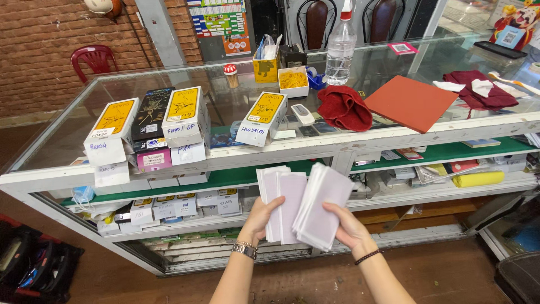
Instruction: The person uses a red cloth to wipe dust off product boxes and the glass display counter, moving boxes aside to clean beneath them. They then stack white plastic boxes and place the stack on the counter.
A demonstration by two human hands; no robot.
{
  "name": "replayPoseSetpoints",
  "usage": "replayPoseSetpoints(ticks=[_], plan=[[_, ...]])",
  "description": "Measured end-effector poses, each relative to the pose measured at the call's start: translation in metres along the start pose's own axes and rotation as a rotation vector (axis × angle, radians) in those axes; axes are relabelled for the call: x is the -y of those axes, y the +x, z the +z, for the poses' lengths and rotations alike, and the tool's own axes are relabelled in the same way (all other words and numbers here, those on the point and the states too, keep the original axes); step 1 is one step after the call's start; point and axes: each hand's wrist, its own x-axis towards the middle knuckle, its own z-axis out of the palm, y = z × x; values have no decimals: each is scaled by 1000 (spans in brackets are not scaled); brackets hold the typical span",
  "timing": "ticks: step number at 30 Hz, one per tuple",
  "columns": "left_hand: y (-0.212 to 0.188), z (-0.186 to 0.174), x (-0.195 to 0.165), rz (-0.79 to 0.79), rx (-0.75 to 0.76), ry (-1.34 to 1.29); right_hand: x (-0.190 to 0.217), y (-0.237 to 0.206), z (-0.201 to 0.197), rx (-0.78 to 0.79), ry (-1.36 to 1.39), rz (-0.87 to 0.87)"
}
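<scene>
The left hand [260, 217] is closed on a fanned stack of pale flat sleeves [281, 200], thumb across the front. The right hand [344, 224] is clamped on a second, thicker stack [322, 205], tilted and just beside the first. Both stacks hang in the air below the front edge of the glass tabletop [169, 73], over the wooden floor [315, 276], with nothing under them.

The left stack looks the likelier to go: its sleeves are splayed and pinched only near their lower ends, so a loosened thumb could let the outer ones slide out and scatter on the floor. The right stack is gripped from below and could shed its top sleeves if tilted further. On the tabletop, the white and yellow boxes [183, 118] stand near the front edge, some stacked and leaning; a bump from a raised hand might tip them off.
</scene>
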Motion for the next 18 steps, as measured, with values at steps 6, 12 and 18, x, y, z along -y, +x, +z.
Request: replayPoseSetpoints(ticks=[6,12,18], plan=[[-9,-3,-8,-163,-28,-275,-12,8,1,-37,57,40],[-10,-3,-15,-36,-24,-56,3,3,-5,-66,97,-8],[-4,1,-7,-136,-57,-302,-20,14,4,62,-105,21]])
